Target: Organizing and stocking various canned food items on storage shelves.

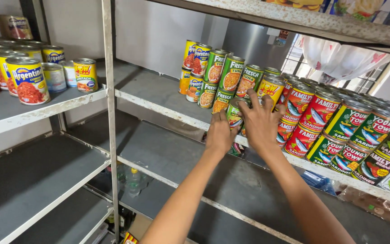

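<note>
On the grey metal shelf (159,97), both hands are gripping one green-labelled round tin can (234,113).
The left hand (220,133) is cupping its near side while the right hand (262,122) is closing over its top, beside stacked green tuna tins (224,77). Keeping it upright and level is probably helping it seat squarely without nudging the red sardine tins (296,122).
</note>
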